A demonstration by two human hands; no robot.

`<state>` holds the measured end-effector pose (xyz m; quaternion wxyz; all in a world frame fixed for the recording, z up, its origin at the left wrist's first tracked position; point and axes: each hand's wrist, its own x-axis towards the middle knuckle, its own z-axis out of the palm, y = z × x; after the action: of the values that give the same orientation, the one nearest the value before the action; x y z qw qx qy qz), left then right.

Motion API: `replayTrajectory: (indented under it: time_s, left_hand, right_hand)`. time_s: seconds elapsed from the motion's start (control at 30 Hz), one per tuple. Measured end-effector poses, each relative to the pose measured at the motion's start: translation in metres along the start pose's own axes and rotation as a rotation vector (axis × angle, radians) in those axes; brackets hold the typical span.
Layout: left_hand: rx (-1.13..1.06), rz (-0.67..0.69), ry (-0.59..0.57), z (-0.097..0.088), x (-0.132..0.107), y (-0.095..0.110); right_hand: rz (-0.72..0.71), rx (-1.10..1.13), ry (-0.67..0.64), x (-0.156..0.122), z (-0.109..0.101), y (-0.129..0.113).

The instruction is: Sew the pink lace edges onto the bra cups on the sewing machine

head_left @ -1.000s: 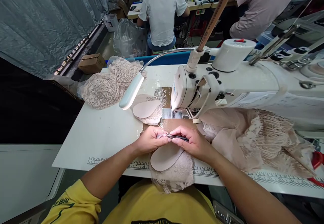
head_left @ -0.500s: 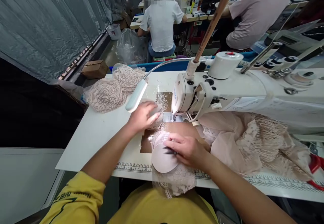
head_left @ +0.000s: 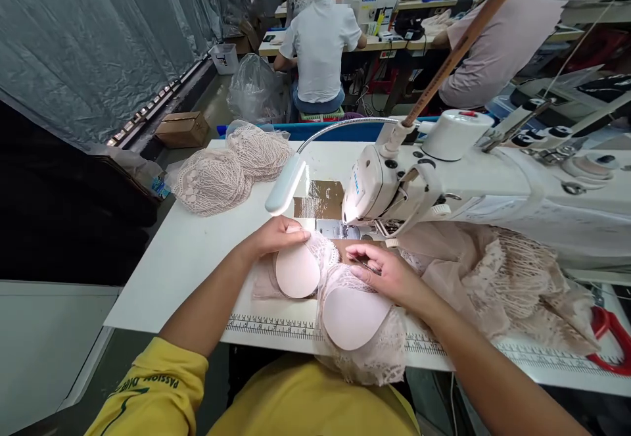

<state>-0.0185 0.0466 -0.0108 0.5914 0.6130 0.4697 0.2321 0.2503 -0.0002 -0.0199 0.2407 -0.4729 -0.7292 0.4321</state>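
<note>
My left hand (head_left: 280, 235) pinches the upper edge of a pale pink lace bra cup (head_left: 298, 273), thumb on top, its smooth inner side facing up. A second lace bra cup (head_left: 355, 319) adjoins it on the right, with lace hanging over the table's front edge. My right hand (head_left: 389, 275) is closed around small dark thread snips (head_left: 365, 265), mostly hidden by the fingers, just above the second cup. Behind both cups stands the sewing machine (head_left: 369, 186), its needle area over the metal plate (head_left: 331, 229).
Stacked lace cups (head_left: 211, 179) lie at the back left. Gathered pink lace fabric (head_left: 503, 285) is under the machine arm, with red-handled scissors (head_left: 610, 340) at the right. A lamp (head_left: 286, 185) hangs over the table (head_left: 197, 258). Co-workers sit beyond.
My left hand has come toward me and now grips the left cup, which has been turned smooth side up beside the other. My right hand, with the snips, sits slightly farther right.
</note>
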Motion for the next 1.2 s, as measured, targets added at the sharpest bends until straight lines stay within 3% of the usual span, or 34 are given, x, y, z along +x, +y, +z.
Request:
replayTrajectory:
  time_s: [0.1,0.23,0.43,0.53,0.67,0.8,0.97,1.2]
  left_hand:
    - [-0.057,-0.003,-0.047,0.003,0.000,0.003]
    - [-0.050,0.000,-0.107,0.000,-0.001,0.000]
    - [0.323,0.263,0.044,0.005,-0.005,0.001]
    - [0.411,0.332,-0.006,0.017,-0.001,0.005]
    - [0.273,0.207,-0.153,0.025,0.006,0.000]
    - [0.058,0.136,-0.215,0.023,0.008,-0.007]
    - [-0.030,0.085,-0.236,0.022,0.008,-0.006]
    - [-0.077,0.029,-0.221,0.024,0.007,-0.004]
  right_hand:
    - [0.082,0.043,-0.001,0.013,0.009,-0.007]
    - [0.053,0.026,-0.007,0.029,0.023,-0.011]
    - [-0.041,0.130,-0.023,0.033,0.035,-0.008]
    - [-0.060,0.210,-0.057,0.030,0.035,-0.011]
    - [-0.062,0.253,-0.008,0.030,0.035,-0.014]
    - [-0.065,0.261,0.038,0.029,0.033,-0.003]
    - [-0.069,0.193,0.009,0.023,0.019,0.008]
    - [-0.069,0.069,-0.002,0.025,0.016,-0.001]
